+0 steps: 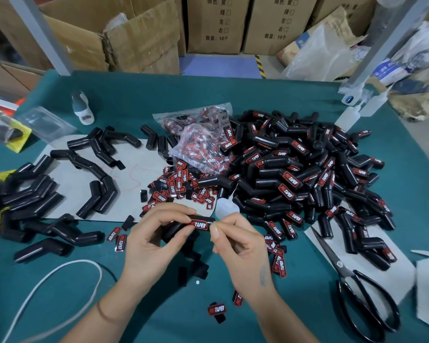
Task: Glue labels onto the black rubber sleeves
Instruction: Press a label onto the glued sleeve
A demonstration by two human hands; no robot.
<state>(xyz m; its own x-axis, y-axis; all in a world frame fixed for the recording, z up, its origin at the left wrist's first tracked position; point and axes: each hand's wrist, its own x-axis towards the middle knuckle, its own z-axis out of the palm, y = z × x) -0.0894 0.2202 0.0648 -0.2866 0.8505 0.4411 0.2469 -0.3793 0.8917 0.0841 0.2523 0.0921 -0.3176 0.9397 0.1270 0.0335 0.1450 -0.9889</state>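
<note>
- While a black rubber sleeve (pixel 183 229) is gripped above the green table (pixel 320 280) by the left hand (pixel 154 241), its label (pixel 200 225) is pinched by the right hand (pixel 235 241).
- A crooked bond is risked if pressure slips before the glue sets.

The table (pixel 233 90) carries a teal cover. Beyond its far edge, brown cardboard boxes (pixel 218 23) stand stacked on a blue floor (pixel 221 65). Grey metal posts (pixel 41 33) rise at both far corners. Lighting is even.
</note>
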